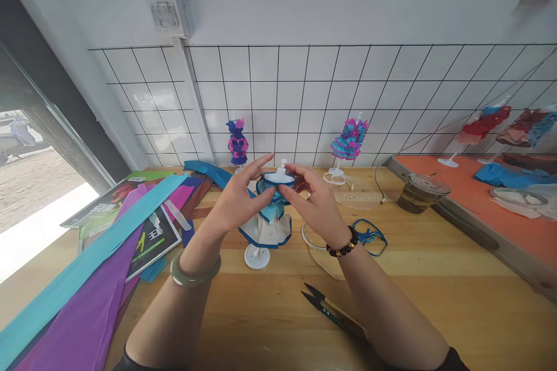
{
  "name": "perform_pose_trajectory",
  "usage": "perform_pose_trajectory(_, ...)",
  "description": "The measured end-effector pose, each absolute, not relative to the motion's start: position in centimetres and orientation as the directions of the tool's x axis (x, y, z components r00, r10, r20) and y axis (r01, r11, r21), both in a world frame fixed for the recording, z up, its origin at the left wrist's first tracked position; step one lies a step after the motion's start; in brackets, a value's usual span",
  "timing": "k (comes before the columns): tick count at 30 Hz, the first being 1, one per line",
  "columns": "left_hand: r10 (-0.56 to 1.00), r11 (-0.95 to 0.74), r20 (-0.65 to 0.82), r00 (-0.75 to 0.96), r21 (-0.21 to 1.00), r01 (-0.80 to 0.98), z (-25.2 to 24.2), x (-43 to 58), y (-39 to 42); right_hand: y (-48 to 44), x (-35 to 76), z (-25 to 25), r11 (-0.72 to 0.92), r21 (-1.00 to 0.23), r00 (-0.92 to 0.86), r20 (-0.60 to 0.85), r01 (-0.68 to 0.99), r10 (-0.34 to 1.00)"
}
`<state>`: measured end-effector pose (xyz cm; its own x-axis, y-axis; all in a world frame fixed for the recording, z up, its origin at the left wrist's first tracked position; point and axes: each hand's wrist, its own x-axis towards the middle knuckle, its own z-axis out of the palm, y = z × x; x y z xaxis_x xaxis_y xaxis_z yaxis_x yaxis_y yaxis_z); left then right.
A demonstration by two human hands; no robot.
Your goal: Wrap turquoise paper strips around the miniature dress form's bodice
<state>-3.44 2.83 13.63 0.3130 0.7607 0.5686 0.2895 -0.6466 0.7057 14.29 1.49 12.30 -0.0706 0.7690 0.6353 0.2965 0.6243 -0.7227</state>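
A small white dress form on a round base stands upright in front of me. It wears a miniature white and blue ruffled dress with dark blue edging. My left hand is at the left of the bodice, its thumb against the front. From the right, my right hand meets it, thumb on the same front edge. Both hands pinch the dress's top; the fingertips behind it are partly hidden. Thread snips lie on the wood near my right forearm.
Crepe paper strips and magazines cover the left side. Two dressed mini forms, one purple and one pink-blue, stand by the tiled wall. Blue trimming, a tape roll and an orange board lie right.
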Motion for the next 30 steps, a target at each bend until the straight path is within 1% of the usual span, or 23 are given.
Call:
perform_pose_trajectory(4, 0.763, -0.645, 0.566, 0.313, 0.702, 0.303, 13.61, -3.51, 2.93, 1.57, 14.55, 12.35, 0.576, -0.794, -0.073, 0.574, 0.194, 0.816)
perform_pose_trajectory(8, 0.769, -0.636, 0.560, 0.310, 0.722, 0.272, 13.76, -3.70, 3.08, 1.85, 14.93, 12.43, 0.523, -0.849, -0.031, 0.522, 0.079, 0.852)
perform_pose_trajectory(13, 0.776, -0.624, 0.540, 0.326, 0.733, 0.271, 13.95, -4.02, 3.21, 1.83, 14.99, 12.75, 0.474, -0.874, 0.014, 0.478, 0.106, 0.878)
perform_pose_trajectory(21, 0.782, -0.619, 0.538, 0.314, 0.725, 0.302, 14.09, -4.17, 3.15, 1.61, 14.75, 12.94, 0.470, -0.874, -0.019, 0.472, 0.122, 0.882)
perform_pose_trajectory(26, 0.773, -0.631, 0.550, 0.317, 0.721, 0.287, 14.17, -4.37, 3.33, 1.67, 14.70, 12.89, 0.469, -0.874, -0.028, 0.469, 0.132, 0.883)
perform_pose_trajectory(30, 0.767, -0.640, 0.559, 0.317, 0.706, 0.304, 14.09, -4.38, 3.31, 1.59, 14.53, 12.76, 0.489, -0.861, -0.065, 0.485, 0.141, 0.872)
